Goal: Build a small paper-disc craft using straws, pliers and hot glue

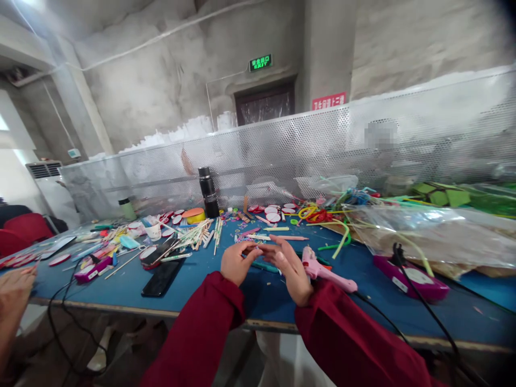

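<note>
Both my hands meet above the blue table (258, 317) near its front edge. My left hand (237, 262) is curled, with thumb and fingers drawn together; whatever lies between them is too small to make out. From the other side my right hand (293, 273) reaches across, fingers stretched toward the left fingertips, with no object visible in it. Right beside my right hand lies a pink glue gun (332, 275) with a black cord. Teal pieces (264, 266) lie under and behind my hands. Pink sticks (288, 237) are just beyond.
A black phone (163, 277) lies left of my hands. Purple boxes (413, 279) with cords sit at both sides. A black thermos (208, 193) stands behind paper sticks (193, 232). Plastic-wrapped material (435, 231) fills the right. Another person's hand (16, 293) shows at far left.
</note>
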The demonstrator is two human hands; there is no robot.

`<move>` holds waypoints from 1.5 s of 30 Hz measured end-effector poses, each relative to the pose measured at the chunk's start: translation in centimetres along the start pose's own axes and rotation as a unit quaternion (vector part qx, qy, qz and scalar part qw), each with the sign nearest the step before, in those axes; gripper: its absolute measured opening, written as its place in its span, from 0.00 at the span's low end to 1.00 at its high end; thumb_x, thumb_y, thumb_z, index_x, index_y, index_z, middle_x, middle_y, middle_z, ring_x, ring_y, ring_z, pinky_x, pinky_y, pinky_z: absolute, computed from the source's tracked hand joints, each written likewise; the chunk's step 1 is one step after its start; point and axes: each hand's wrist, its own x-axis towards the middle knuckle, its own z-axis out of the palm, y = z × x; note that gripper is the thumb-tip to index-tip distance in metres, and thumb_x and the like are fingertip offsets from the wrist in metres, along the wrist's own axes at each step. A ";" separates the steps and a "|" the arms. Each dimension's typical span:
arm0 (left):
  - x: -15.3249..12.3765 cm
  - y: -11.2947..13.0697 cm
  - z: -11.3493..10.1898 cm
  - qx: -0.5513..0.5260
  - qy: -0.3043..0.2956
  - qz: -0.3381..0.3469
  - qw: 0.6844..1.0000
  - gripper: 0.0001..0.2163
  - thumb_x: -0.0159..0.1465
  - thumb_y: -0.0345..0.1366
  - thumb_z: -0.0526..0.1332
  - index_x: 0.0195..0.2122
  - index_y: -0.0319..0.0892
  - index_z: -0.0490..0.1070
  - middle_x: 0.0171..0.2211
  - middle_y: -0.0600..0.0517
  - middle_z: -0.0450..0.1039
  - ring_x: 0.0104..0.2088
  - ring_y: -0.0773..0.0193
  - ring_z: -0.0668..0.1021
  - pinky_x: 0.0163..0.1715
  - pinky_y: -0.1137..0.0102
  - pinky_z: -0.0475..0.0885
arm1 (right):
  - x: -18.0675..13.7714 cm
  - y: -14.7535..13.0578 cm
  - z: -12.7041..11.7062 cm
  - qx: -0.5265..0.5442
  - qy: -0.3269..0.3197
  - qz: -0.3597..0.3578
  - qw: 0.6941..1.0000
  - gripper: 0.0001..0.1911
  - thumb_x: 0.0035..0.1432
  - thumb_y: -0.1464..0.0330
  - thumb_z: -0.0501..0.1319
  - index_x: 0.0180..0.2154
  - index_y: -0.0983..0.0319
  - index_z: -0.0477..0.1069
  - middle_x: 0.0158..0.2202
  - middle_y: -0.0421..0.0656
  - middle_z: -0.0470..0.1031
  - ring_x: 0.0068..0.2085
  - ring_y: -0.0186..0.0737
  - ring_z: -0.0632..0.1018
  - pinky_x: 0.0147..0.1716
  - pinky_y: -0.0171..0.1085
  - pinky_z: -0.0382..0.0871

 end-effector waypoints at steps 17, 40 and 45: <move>0.9 -2.1 0.4 -0.146 0.029 -0.048 0.988 0.14 0.62 0.45 0.62 0.27 0.39 0.73 0.26 0.52 0.73 0.28 0.66 0.71 0.32 0.71 0.67 | 0.0 0.3 0.0 0.034 -0.041 0.011 0.999 0.33 0.65 0.48 0.53 0.65 0.56 0.55 0.61 0.54 0.70 0.56 0.53 0.77 0.55 0.55 0.68; 1.0 -1.9 -0.3 -0.070 0.077 0.016 0.994 0.09 0.61 0.40 0.64 0.29 0.40 0.73 0.29 0.52 0.74 0.32 0.65 0.74 0.35 0.71 0.68 | 0.3 0.5 -0.1 0.056 0.002 0.009 0.998 0.31 0.64 0.47 0.54 0.61 0.55 0.58 0.51 0.51 0.77 0.51 0.52 0.79 0.51 0.53 0.72; 0.7 -1.9 0.3 -0.132 -0.081 -0.011 0.988 0.15 0.64 0.47 0.60 0.38 0.39 0.76 0.32 0.49 0.77 0.33 0.63 0.76 0.34 0.70 0.69 | 0.3 0.3 0.0 0.070 0.000 0.004 0.998 0.30 0.65 0.48 0.54 0.62 0.55 0.58 0.51 0.51 0.77 0.51 0.51 0.79 0.54 0.54 0.71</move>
